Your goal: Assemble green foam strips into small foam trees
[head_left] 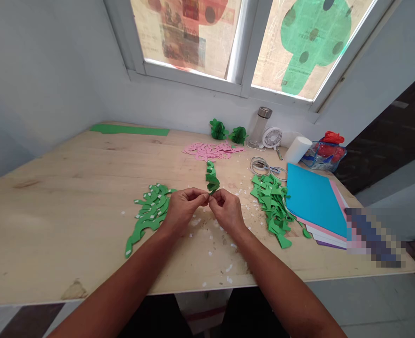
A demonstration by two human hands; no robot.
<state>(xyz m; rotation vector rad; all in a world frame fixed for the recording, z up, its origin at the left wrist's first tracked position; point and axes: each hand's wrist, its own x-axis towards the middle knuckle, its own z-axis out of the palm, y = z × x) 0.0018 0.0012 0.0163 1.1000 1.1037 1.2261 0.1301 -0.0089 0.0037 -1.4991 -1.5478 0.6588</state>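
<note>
Between both hands, above the middle of the table, is a green paper cutout (212,182), folded or curled, with a strip of it reaching away from me. My left hand (188,206) pinches its near end from the left. From the right, my right hand (226,209) pinches the same end, fingertips almost touching the left ones. Left of my left hand lies a pile of wavy green paper cutouts (151,209) with small white squares on them. To the right is a heap of green paper scraps (272,206). Small white bits are scattered around my hands.
Pink paper cutouts (212,150) lie farther back, before two green folded-paper pieces (218,129). Behind stand a glass bottle (259,126), a small fan (272,137) and a white roll (298,149). Scissors (260,165) lie near blue sheets (315,197). A green strip (133,130) lies back left.
</note>
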